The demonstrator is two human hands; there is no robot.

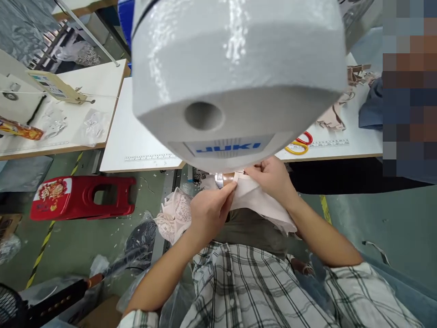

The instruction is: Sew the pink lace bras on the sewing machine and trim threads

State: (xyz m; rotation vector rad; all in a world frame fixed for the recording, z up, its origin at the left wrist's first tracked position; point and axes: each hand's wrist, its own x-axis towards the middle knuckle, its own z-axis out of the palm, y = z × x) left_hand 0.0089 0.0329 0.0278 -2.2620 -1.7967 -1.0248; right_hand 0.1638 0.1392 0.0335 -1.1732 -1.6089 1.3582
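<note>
A big grey JUKI sewing machine head (235, 77) fills the top of the view, right above my hands. Just under its front edge, my left hand (209, 210) pinches the near edge of a pale pink fabric piece (259, 202). My right hand (271, 178) is closed on the same fabric a little farther in, its fingers partly hidden under the machine. The fabric hangs down toward my lap. The needle area is hidden by the machine head.
A white sewing table (143, 136) with a printed ruler runs behind. Red and yellow scissors (300, 143) lie on it at right, with beige scraps (332, 116) beyond. A red plastic stool (83, 197) stands on the floor at left. Lace fabric (174, 216) bunches beside my left wrist.
</note>
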